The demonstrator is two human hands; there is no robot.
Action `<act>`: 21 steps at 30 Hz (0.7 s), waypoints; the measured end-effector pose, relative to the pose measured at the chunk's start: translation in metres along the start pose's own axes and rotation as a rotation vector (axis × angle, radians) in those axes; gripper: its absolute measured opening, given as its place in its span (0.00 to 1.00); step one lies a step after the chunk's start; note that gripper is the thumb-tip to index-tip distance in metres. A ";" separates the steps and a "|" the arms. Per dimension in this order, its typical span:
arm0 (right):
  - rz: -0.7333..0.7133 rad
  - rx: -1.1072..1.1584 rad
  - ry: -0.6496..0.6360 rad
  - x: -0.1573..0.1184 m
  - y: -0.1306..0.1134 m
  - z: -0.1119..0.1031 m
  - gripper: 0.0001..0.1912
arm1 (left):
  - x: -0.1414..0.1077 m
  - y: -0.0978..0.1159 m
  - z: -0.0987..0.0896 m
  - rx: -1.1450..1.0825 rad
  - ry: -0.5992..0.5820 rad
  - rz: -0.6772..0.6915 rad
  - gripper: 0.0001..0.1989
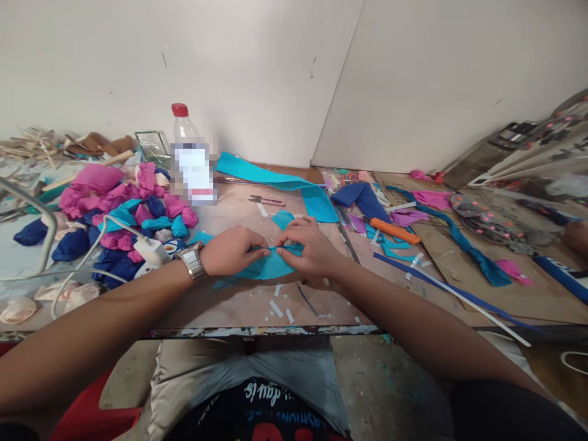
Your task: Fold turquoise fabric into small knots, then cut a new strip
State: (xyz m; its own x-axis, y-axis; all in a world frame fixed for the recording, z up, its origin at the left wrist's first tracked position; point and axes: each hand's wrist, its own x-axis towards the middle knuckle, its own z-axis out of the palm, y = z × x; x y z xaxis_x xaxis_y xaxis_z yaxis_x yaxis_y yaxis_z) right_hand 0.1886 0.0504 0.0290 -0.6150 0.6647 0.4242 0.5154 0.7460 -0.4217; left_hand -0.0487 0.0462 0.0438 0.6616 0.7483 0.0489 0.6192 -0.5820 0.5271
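Between my hands, low over the table's middle, is a piece of turquoise fabric [264, 267]. My left hand [234, 250], with a metal watch on its wrist, pinches the fabric's upper edge between thumb and fingertips. Close beside it, my right hand [309, 248] grips the same edge with thumb and bent fingers. Part of the cloth is hidden behind the hands. Just beyond them lie thread snips [267, 201] with pink handles and a long turquoise strip [275, 179].
Pink, blue and turquoise stuffed fabric pieces [124, 214] pile up at left, with a white charger [154, 251]. A red-capped bottle [185, 128] stands behind a propped phone [196, 174]. An orange cutter [394, 230] and a white stick [478, 303] lie right. Another person's hand [576, 237] shows at far right.
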 end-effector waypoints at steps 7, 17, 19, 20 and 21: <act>-0.054 -0.038 0.015 0.001 -0.002 -0.001 0.06 | 0.000 0.002 -0.001 -0.089 -0.059 -0.030 0.19; -0.148 -0.065 0.053 0.000 0.002 0.001 0.06 | 0.001 -0.002 -0.002 -0.264 -0.124 -0.062 0.13; -0.153 -0.078 0.058 0.000 0.002 0.000 0.06 | 0.002 -0.003 -0.004 -0.311 -0.143 -0.065 0.12; -0.161 -0.083 0.065 0.000 0.001 0.000 0.07 | 0.002 -0.002 -0.004 -0.326 -0.150 -0.067 0.12; -0.173 -0.087 0.075 0.000 0.001 0.000 0.07 | 0.002 -0.002 -0.005 -0.336 -0.149 -0.070 0.12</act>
State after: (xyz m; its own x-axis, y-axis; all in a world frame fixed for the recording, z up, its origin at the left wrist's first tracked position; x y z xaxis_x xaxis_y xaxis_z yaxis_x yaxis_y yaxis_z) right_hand 0.1889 0.0514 0.0286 -0.6545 0.5254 0.5437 0.4578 0.8477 -0.2681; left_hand -0.0507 0.0504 0.0467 0.6919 0.7139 -0.1083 0.5086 -0.3753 0.7749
